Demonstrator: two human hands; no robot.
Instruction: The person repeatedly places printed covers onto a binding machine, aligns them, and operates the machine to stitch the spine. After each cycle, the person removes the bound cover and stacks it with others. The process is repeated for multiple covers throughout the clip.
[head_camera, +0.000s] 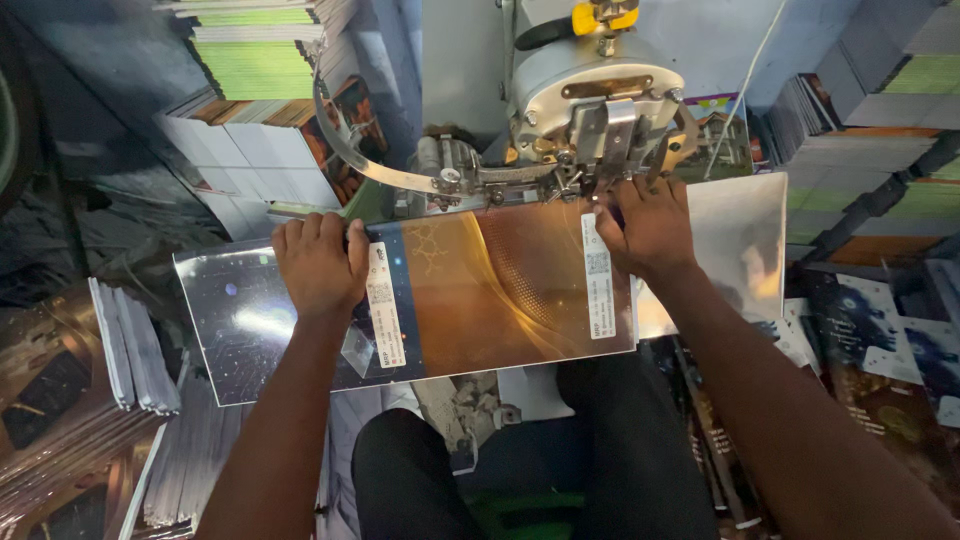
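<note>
Booklet: a glossy, opened booklet cover in dark blue and amber with white label strips (500, 290) lies flat across the saddle of a grey metal stitching machine (590, 100), its far edge under the machine head.
Left hand: the left hand (320, 262) presses down on the booklet's left part, fingers curled over the far edge; it looks clamped on that edge, though the fingertips are hidden behind it.
Right hand: the right hand (650, 225) rests flat on the booklet's right part, fingertips at the far edge just below the machine head; whether it pinches the sheet cannot be told.
Hands: well apart, one at each end of the amber panel.
Hidden: the saddle under the booklet is covered; the machine's top is cut off by the frame.
Surroundings: stacks of printed booklets with green and white edges (250, 60) behind left, loose grey bundles (130, 345) at lower left.
</note>
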